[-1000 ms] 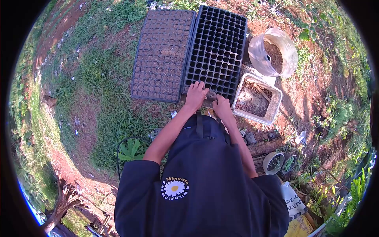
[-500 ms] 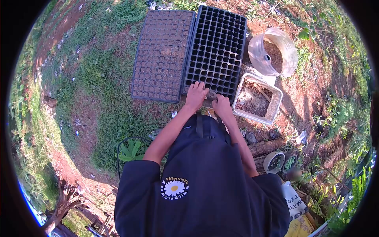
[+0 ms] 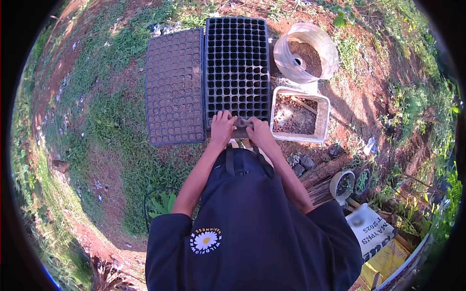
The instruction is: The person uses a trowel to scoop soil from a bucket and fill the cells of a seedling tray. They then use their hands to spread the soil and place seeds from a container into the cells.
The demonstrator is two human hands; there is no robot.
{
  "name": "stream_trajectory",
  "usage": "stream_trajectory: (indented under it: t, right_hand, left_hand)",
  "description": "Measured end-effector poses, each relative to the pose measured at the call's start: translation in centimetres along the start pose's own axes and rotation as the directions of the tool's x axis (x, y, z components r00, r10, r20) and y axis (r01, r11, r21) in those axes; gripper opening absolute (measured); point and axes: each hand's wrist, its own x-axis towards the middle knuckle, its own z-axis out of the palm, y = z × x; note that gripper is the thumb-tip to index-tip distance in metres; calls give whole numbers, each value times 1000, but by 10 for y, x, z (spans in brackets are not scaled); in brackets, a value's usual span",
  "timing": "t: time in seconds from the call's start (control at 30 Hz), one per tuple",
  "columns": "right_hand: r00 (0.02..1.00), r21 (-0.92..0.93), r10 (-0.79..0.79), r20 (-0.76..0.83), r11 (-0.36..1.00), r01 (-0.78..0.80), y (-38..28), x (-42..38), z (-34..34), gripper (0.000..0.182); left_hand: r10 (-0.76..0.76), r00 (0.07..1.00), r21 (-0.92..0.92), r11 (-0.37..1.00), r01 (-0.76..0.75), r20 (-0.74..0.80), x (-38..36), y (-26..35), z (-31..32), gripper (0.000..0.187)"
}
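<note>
Grass (image 3: pixel 116 116) and reddish soil (image 3: pixel 357 109) are spread around a black tray (image 3: pixel 237 70), set beside a soil-filled tray (image 3: pixel 174 87). The black tray's near edge is touched by the curled fingers of the left hand (image 3: pixel 222 128) and right hand (image 3: pixel 259 131); whether it is gripped cannot be told. A rectangular tub (image 3: pixel 296 137) is seen to its right.

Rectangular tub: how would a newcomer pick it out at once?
Start at the dark, empty-celled tray. Beside its lower right corner sits the pale rectangular tub, with a stick inside. Its four straight sides set it apart from the round cylinder beyond it.
</note>
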Motion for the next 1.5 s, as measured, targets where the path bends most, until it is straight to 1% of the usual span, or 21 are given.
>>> stream_trajectory:
  t: [0.07,0.13,0.2,0.27,0.33,0.4,0.47,0.53,0.6,0.67,0.73,0.83,0.87,0.93,1.0,1.2,1.27,1.3,1.4,1.43,1.5]
  right_hand:
    - [999,183,20,-30,983,-14,5,-7,-16,28]
    - [998,225,61,-17,973,-56,15,-16,-30,28]
    - [983,361,135,-120,929,-84,29,-22,-37,29]
    - [974,332,179,-140,935,-124,46,-24,-47,32]
    - [878,328,225,-423,941,-83,75,-25,-44,30]
    - [852,293,270,-449,945,-145,102,-26,-47,28]
    - [860,43,268,-433,960,-277,140,-21,-39,28]
    - [835,42,296,-465,949,-312,147,-16,-36,29]
    - [765,-338,200,-612,808,-482,149,-11,-34,29]
    - [731,-304,169,-662,830,-468,148,4,-38,30]
    - [817,-177,159,-555,936,-303,154,22,-40,28]
    - [838,-135,168,-518,952,-274,163,50,-35,27]
    - [840,-132,168,-515,953,-272,166,56,-31,27]
    - [804,-221,7,-594,960,-172,172,64,-26,28]
    - [802,-242,-27,-596,959,-148,177,68,-24,25]
    - [790,-137,102,-604,964,-229,159,62,-30,19]
    - [741,155,229,-631,973,-169,149,56,-35,17]
    - [701,197,195,-686,977,-79,148,56,-32,15]
    - [695,383,267,-668,923,14,141,47,-31,18]
    - [699,383,264,-665,923,16,133,44,-34,18]
    - [710,465,417,-568,874,-142,120,33,-40,20]
  left_hand:
    - [-1,1000,-3,1000,1,-2,-1,0,-2,42]
    - [18,1000,0,1000,-18,5,1,0,-3,42]
    - [18,1000,6,1000,-18,1,1,0,-5,41]
    - [19,1000,14,1000,-19,20,1,2,-8,41]
    - [18,999,-14,1000,-17,36,2,0,-8,42]
    - [24,999,-8,1000,-23,39,2,1,-8,41]
    - [23,999,3,1000,-23,37,2,1,-9,41]
    - [31,999,7,999,-31,38,2,2,-11,40]
    - [35,999,9,999,-36,35,3,3,-11,40]
    - [38,999,16,999,-38,31,3,2,-11,40]
    - [42,999,20,999,-42,29,4,3,-10,40]
    - [39,999,25,999,-40,38,4,4,-12,41]
    - [32,998,25,999,-34,47,4,4,-13,41]
    - [25,998,26,999,-26,49,4,5,-13,42]
    - [19,999,23,1000,-20,50,4,6,-14,42]
    - [4,999,9,1000,-4,38,3,8,-14,42]
    - [-3,999,-2,1000,3,47,4,8,-15,42]
    - [-13,999,-5,1000,14,46,3,8,-15,42]
    - [-24,999,-7,1000,25,44,3,7,-13,43]
    - [-23,999,-10,1000,24,42,2,7,-12,43]
    - [-37,999,-14,999,37,39,2,7,-11,43]
